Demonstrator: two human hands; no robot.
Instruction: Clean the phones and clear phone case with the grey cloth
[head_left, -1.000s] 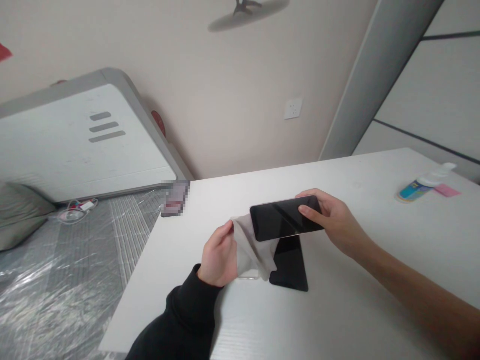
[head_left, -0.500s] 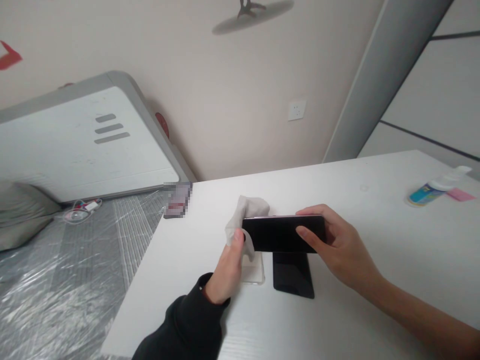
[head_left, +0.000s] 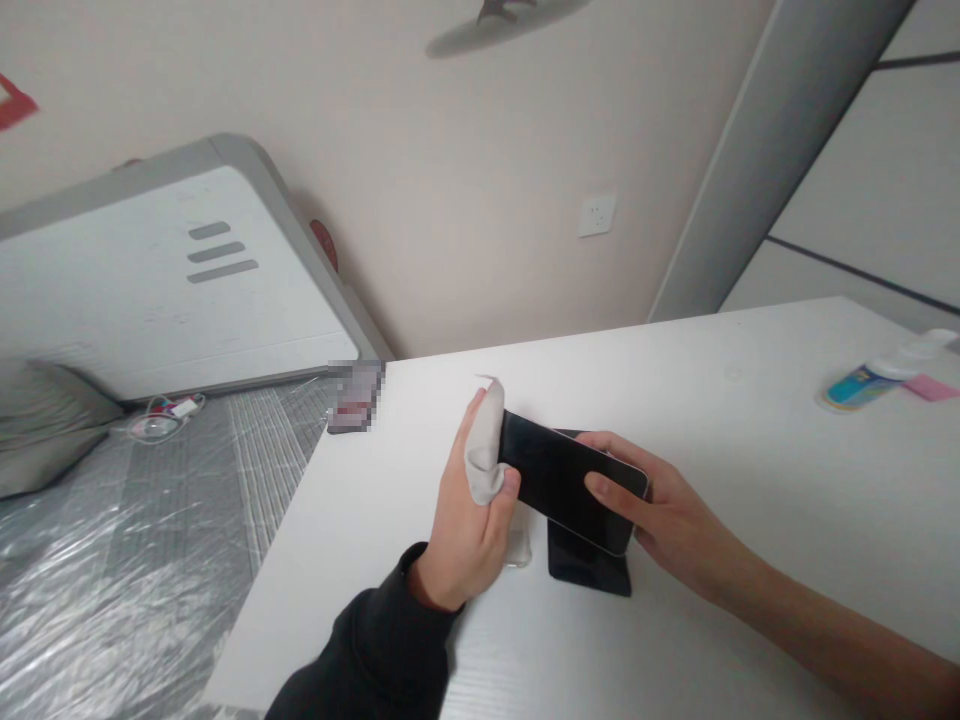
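Observation:
My right hand (head_left: 660, 500) grips a black smartphone (head_left: 566, 480) by its right end, thumb on the dark screen. The phone is tilted, its left end higher than its right. At that left end, my left hand (head_left: 472, 520) presses a light grey cloth (head_left: 486, 440) against the phone's edge, with fingers closed around it. Below the phone, a flat black object (head_left: 589, 560) lies on the white table (head_left: 360, 600), partly covered from view. Beside it a clear phone case (head_left: 517, 550) shows only at its corner; my left hand hides the rest.
A white bottle with a blue label (head_left: 870, 383) stands at the table's right, near a pink piece (head_left: 930, 387). A blurred-out item (head_left: 355, 397) lies at the far left corner. Behind the table is a wall with a socket (head_left: 597, 215); a bed (head_left: 150, 480) is on the left.
The phone has turned from level to sloping down to the right. My left hand has come up around its left end, gathering the cloth there. More of the clear case is hidden.

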